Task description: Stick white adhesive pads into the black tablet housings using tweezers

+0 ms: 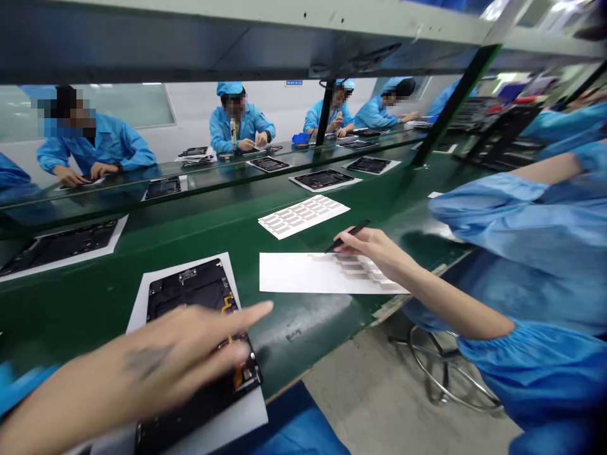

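My left hand (175,360), blurred, is stretched over an opened black tablet housing (190,294), its index finger pointing right. Nothing shows in its fingers; whether it touches the housing I cannot tell. Orange flex cables (227,303) show along the housing's right side, and white paper (232,268) lies under it. Further right, my right hand (374,246) pinches slim black tweezers (351,235). Their tip is at the upper edge of a white sheet (294,273), which carries rows of grey-beige adhesive strips (355,265) on its right part.
Behind the sheet lies another strip sheet (303,215). Several tablet housings, such as one at the back (325,179), rest on papers along the green bench (199,234). A green post (455,104) and overhead shelf (237,54) frame it. Co-workers (241,120) sit opposite; another person's sleeve (512,215) is at right.
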Demonstrator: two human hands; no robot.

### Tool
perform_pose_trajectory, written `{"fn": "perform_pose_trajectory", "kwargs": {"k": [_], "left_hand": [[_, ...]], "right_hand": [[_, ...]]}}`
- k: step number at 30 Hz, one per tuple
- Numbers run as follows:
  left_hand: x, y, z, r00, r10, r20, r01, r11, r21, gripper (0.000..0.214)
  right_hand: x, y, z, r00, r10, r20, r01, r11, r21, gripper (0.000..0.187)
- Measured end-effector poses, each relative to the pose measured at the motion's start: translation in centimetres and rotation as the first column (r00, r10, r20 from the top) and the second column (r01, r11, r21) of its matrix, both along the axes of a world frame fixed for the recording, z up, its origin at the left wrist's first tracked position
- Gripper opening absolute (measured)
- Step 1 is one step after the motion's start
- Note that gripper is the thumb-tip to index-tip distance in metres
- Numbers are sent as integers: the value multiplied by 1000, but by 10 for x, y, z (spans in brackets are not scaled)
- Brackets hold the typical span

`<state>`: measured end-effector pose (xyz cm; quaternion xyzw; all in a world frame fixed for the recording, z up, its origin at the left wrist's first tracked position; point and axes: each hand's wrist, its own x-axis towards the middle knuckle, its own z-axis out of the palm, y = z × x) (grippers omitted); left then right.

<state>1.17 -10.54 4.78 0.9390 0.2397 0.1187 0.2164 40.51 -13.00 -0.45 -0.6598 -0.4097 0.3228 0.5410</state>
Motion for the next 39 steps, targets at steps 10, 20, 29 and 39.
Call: {"fn": "perform_pose_trajectory", "kwargs": {"k": [10,20,29,39], "left_hand": [[189,139,-64,719,-694,-45,679,687,259,37],[202,147,-74,631,-775,32,744,616,258,37],[203,146,-76,633,-774,18,736,608,298,35],[202,146,-75,639,-769,-24,729,594,340,36]], "right_hand": [[10,10,3,990,131,58,-119,978,-170,52],[8,12,10,986,149,79,-124,956,-266,55],[9,17,12,979,189,71,-161,942,-294,53],[5,13,11,998,60,34,-51,974,-223,49]]}}
